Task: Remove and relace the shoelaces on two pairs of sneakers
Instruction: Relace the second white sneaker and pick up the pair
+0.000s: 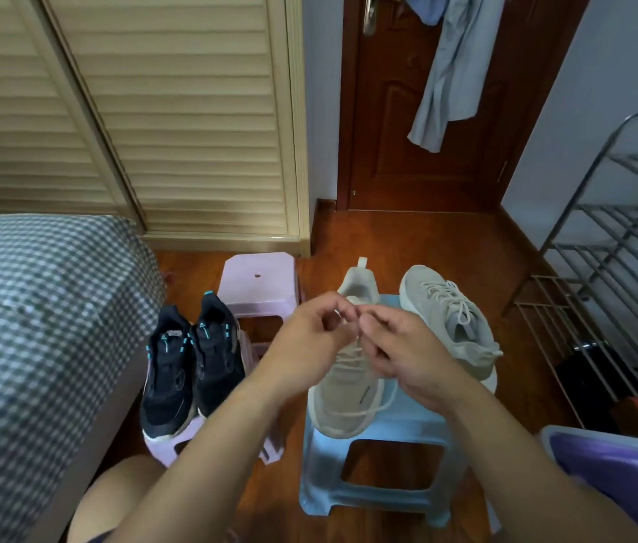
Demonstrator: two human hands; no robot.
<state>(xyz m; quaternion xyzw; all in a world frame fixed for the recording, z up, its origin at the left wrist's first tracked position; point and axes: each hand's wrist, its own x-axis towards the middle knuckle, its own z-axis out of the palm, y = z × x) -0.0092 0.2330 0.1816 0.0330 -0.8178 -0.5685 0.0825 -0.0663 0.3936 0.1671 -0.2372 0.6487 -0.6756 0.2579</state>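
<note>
Bedroom floor of reddish wood (427, 244), louvred wardrobe doors upper left, dark door upper centre.

Left hand (309, 339) and right hand (399, 354) meet at frame centre, fingers curled, both pinching the pale shoelace (357, 340) just above the near beige sneaker (342, 397). Grip closed on lace on both sides; exactly which strand each holds is too blurred to tell.

Near sneaker sits on a blue stool (372, 495), heel toward the door, laces partly loose, one loop trailing over its right side. Its mate (450, 315), laced and tied, lies just beside it to the right.

Black sneakers (192, 366), teal eyelet accents, stand as a pair on a pink stool (258, 284) left of centre. Checked bed cover at left, wire rack at right.

Judgement: lace is light, soft, limp; no stiffness except at the tips. Best held near the tip for threading, close to the eyelet for pulling slack. Shoe is light and may shift on smooth plastic if tugged.
</note>
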